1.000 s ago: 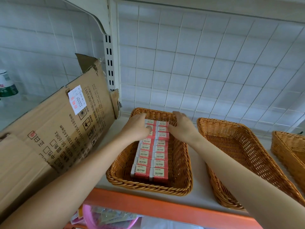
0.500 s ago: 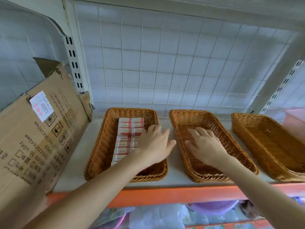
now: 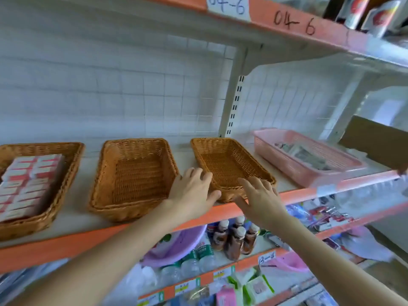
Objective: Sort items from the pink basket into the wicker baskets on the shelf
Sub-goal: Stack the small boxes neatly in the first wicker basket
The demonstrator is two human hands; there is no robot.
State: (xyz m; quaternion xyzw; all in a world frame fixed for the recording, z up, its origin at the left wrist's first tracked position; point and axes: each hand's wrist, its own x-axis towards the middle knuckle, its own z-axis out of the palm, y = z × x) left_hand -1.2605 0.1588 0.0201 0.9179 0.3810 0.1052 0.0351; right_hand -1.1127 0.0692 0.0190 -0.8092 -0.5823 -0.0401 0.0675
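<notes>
Rightward — pink basket (image 3: 293,173) beyond right hand (image 3: 261,198).

1. My left arm: bare, entering from the lower left, forearm stretched forward and up.
2. My left hand (image 3: 192,191): palm down, fingers loosely spread, thumb out to the right, gripping nothing that I can see.
3. My right arm: bare, entering from the lower right.
4. My right hand (image 3: 260,198): palm down, fingers straight and fanned, thumb pointing left, gripping nothing.
5. Both hands: near each other, thumbs not touching.
</notes>
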